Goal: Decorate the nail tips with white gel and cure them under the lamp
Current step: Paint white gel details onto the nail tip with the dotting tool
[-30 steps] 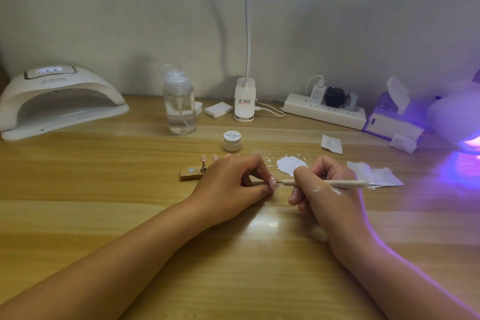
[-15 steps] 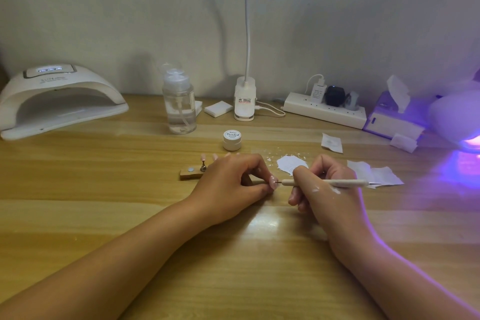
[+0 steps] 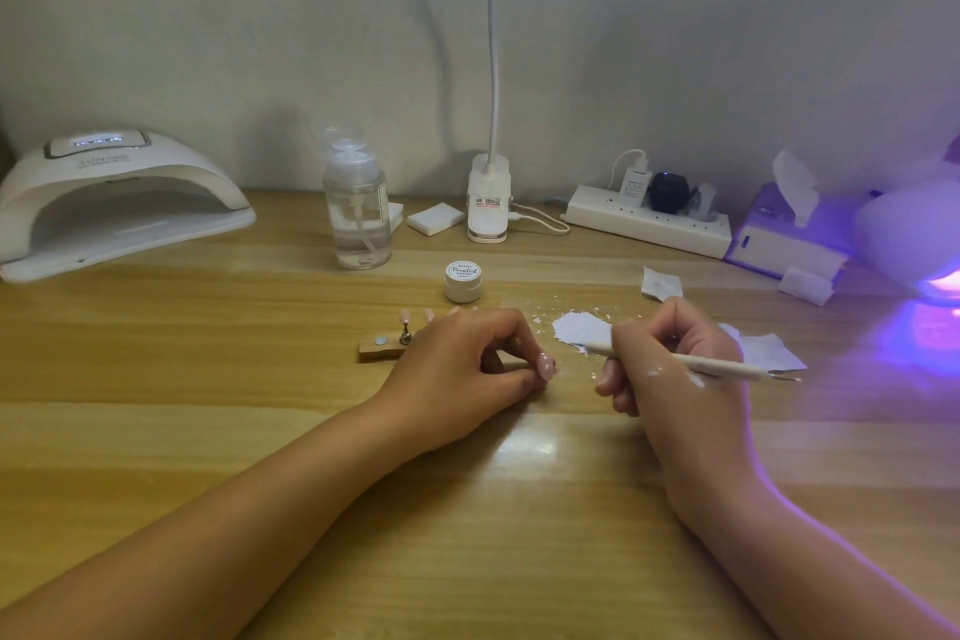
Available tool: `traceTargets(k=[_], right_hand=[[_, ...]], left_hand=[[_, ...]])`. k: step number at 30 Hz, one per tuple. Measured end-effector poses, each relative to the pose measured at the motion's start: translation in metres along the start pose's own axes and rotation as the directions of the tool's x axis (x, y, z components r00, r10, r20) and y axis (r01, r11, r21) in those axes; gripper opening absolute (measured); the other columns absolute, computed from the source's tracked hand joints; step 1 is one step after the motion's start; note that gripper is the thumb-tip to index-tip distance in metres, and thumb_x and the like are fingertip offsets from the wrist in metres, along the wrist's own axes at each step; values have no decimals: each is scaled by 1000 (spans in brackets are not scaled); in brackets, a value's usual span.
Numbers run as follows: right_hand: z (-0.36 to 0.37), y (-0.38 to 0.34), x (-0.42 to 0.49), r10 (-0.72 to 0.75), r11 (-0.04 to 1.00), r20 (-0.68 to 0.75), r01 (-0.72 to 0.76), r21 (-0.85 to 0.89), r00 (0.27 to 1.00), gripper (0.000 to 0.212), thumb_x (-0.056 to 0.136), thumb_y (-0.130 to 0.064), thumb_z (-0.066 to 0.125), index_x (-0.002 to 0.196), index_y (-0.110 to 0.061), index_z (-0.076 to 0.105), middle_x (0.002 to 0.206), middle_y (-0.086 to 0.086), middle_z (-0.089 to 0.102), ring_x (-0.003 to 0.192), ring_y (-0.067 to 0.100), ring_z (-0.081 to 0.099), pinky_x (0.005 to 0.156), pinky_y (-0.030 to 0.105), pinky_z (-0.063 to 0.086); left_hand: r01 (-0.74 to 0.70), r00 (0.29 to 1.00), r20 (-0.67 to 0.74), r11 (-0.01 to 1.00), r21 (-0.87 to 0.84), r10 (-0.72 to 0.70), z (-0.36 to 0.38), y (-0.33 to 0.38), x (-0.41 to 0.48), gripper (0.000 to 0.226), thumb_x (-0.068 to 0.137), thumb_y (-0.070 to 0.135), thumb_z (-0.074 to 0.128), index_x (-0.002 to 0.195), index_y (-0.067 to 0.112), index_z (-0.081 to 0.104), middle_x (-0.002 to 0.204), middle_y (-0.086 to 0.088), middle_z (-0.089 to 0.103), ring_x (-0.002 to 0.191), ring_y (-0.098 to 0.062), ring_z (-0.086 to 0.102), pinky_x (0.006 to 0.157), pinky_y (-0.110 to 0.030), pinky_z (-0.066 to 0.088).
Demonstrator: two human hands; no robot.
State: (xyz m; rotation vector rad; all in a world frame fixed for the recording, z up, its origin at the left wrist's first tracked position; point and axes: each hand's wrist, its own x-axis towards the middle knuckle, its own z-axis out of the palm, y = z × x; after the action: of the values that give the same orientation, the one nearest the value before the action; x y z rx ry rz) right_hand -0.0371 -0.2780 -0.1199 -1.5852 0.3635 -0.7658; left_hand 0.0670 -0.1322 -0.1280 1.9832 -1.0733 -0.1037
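Pink nail tip (image 3: 544,365) pinched in left hand (image 3: 457,369) grip | right hand (image 3: 670,379) grip curled round white tool (image 3: 722,367)

Dim overall, flat greyish room light. Soft glare patch on the tabletop (image 3: 524,444), just camera-side of the gap between the left hand (image 3: 467,369) and the right hand (image 3: 670,369). Strong purple glow from the curing lamp (image 3: 914,234) far right of the right hand; it tints the tabletop there and rims the right forearm (image 3: 779,535). Short soft shadows under both hands. Wall (image 3: 208,42) beyond the hands is mottled and noisy. Wide-angle bowing and softness at the edges; centre reasonably sharp.
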Motion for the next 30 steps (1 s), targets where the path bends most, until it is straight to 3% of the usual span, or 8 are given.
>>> traceTargets(k=[3,9,13,18,20,22,25,30], right_hand=[[-9,-1,12,-38,998,-78,33,-59,996,13,67,-22,60,66,-15,49,53,9,66,42,8,53,42,18,41],[-23,15,28,38,946,-56,-54,-320,998,16,76,-19,66,70,-15,52,60,3,71,56,15,59,65,38,49],[-22,17,29,39,903,-5,-37,-429,999,13,77,-21,64,72,-15,53,60,-2,72,51,6,61,64,35,51],[-21,14,27,27,912,-22,-34,-410,999,14,77,-18,66,72,-13,54,58,0,71,54,9,62,64,37,51],[-19,7,24,-28,926,-46,9,-377,999,16,76,-19,66,70,-11,53,56,0,69,51,6,58,58,32,48],[-15,-2,17,-52,978,-87,33,-207,995,18,73,-20,64,67,-12,49,53,5,66,43,8,53,47,22,42],[-4,-7,1,79,996,-1,-79,28,997,21,73,-15,62,59,-19,47,46,7,59,36,9,43,36,16,33],[3,-5,-7,119,993,76,-117,-22,990,28,70,-17,63,49,-23,46,46,9,59,37,10,43,38,17,36]], left_hand=[[1,1000,3,1000,-18,-1,0,1,0,12,81,26,73,77,33,64,92,23,73,53,3,54,57,-15,37],[-10,1000,-4,1000,6,10,0,2,0,20,82,20,73,75,35,63,92,24,73,52,3,54,56,-11,34],[-7,1000,-7,1000,21,7,0,4,-1,21,82,19,73,76,36,63,92,25,73,53,4,55,56,-10,35],[1,1000,-6,1000,23,-1,0,4,-1,22,83,18,74,76,36,63,93,25,73,54,4,55,57,-12,35],[-1,1000,-6,1000,18,1,0,4,-1,21,83,19,74,76,35,63,93,24,73,53,3,55,57,-13,35],[1,1000,-6,1000,19,0,0,5,-2,19,83,21,74,76,35,63,93,23,73,54,3,55,57,-14,36],[-5,1000,-13,999,34,5,0,5,-1,22,82,23,75,74,38,61,92,23,73,54,4,55,56,-11,34],[-6,1000,-14,999,45,7,0,3,0,22,82,22,75,74,37,60,87,27,71,53,3,54,53,-12,32]])
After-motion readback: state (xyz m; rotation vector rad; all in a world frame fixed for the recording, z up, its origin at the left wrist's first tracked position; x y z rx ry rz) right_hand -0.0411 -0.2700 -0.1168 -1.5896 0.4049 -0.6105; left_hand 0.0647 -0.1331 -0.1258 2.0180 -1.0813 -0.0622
